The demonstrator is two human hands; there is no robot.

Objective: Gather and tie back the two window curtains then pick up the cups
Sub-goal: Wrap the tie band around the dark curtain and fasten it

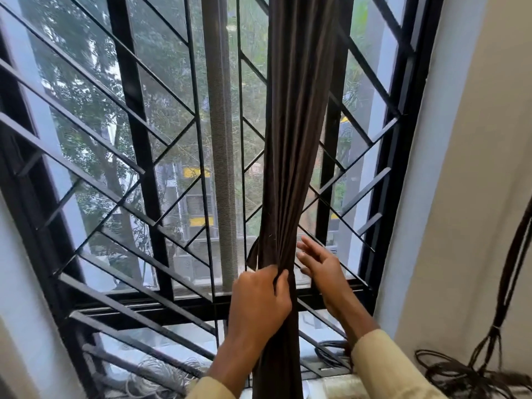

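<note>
A dark brown curtain (296, 125) hangs gathered into a narrow bundle in front of the barred window. My left hand (260, 298) grips the bundle at about sill height, fingers curled round its folds. A loose strip of the same brown fabric (253, 256) sticks out to the left just above that hand. My right hand (319, 264) is beside the bundle on its right, fingers spread and relaxed, holding nothing. A second curtain and the cups are out of view.
Black window bars (135, 125) and a mesh screen fill the view behind the curtain. A cream wall (475, 168) rises on the right, with dark cables (472, 372) hanging and coiled at its foot. Grey cable coils (155, 375) lie on the sill at lower left.
</note>
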